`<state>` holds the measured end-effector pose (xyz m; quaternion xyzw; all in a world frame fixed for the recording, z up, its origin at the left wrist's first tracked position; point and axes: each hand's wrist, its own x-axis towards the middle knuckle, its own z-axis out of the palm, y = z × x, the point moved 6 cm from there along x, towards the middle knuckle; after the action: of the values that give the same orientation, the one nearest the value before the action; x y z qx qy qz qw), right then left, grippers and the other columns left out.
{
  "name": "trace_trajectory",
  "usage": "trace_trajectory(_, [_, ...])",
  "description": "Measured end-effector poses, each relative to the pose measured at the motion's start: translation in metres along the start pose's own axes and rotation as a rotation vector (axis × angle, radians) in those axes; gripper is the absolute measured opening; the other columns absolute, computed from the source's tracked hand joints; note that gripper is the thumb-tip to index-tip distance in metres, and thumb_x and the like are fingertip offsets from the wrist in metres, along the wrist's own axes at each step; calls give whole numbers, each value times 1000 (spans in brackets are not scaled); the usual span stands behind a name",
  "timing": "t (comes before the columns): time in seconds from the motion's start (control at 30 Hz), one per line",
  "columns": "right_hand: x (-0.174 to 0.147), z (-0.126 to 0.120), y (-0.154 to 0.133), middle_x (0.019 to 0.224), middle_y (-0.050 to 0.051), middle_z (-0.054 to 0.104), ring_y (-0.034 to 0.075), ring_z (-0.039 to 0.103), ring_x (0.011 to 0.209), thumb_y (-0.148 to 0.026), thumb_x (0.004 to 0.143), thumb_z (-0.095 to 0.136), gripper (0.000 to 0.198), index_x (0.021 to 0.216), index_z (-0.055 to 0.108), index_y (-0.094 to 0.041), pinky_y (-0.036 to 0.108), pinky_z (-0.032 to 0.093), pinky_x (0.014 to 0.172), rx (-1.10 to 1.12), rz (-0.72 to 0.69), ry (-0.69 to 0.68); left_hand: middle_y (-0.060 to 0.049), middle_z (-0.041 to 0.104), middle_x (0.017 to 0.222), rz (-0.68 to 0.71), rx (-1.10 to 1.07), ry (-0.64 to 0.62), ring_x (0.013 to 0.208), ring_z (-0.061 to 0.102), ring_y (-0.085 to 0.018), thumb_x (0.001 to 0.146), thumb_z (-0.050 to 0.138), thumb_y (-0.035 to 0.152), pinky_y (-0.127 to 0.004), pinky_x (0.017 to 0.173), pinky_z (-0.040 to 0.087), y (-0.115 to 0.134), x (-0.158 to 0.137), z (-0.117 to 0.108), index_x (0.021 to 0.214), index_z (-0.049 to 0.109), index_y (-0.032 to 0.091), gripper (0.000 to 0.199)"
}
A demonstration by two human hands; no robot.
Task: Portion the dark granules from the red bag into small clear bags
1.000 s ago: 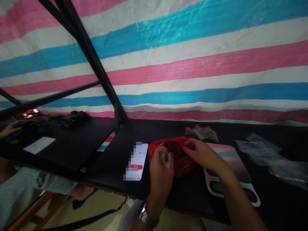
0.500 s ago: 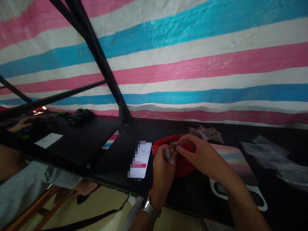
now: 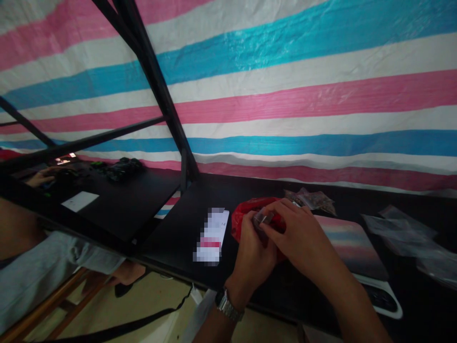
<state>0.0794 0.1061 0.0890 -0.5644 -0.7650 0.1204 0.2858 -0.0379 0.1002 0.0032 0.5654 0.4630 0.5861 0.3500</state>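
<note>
Wrapped round a small clear plastic bag (image 3: 262, 217), my left hand (image 3: 254, 255), with a metal watch at the wrist, is closed. My right hand (image 3: 298, 233) pinches the upper part of the same bag, thumb and fingers together. The bag's contents are mostly covered by my fingers. Both hands are over a red plastic bag (image 3: 241, 216) that lies open on the black table, its inside largely hidden. Just behind my right hand lie small clear bags with brown bits in them (image 3: 317, 201).
A flat scale with a shiny top (image 3: 357, 245) lies right of my hands, partly under my forearm. Flat clear bags (image 3: 403, 231) are farther right. A phone (image 3: 214, 236) lies to the left. Beyond a black metal frame (image 3: 157, 90), another person sits at a black table (image 3: 143, 205).
My hands have come closer together on the small clear bag, and brown bits visible at its mouth before are now covered. The whole view has shifted slightly.
</note>
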Motion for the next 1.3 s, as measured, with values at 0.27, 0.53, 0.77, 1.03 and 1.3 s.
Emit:
trace_trajectory(0.27, [-5,-12,-5,113,3,76,27,71,104,-14,88,74,17,99,71,-28,46,53,100,102,-121,23,-16,63,140,16,77,39,129,64,-29,95,69,25,-48,111,50,-8,-1,-4,139,52,22,48])
trace_trajectory(0.53, [-6,-19,-10,121,4,75,26,70,116,-14,92,68,22,107,70,-29,44,54,106,192,-207,75,-15,62,142,19,17,39,132,62,-28,96,67,23,-46,112,49,-1,-4,-3,142,49,23,50])
trace_trajectory(0.77, [-3,-32,3,110,5,75,25,72,103,-22,91,70,18,108,71,-28,40,56,96,235,-154,220,-9,66,127,-35,-129,-36,114,68,-22,104,59,33,-37,102,55,6,-5,-2,130,53,26,28])
trace_trajectory(1.03, [18,15,44,115,6,76,28,70,109,-20,90,71,14,103,74,-24,44,47,99,38,23,51,-1,67,88,-35,-160,367,81,67,-17,95,71,36,-30,78,55,19,-12,-28,97,58,23,18])
trace_trajectory(1.3, [31,49,49,121,10,77,32,69,117,-21,96,70,12,107,76,-21,45,41,97,-209,105,-10,2,59,80,-166,6,318,70,57,-15,94,64,28,-27,67,47,3,-26,-24,93,59,22,8])
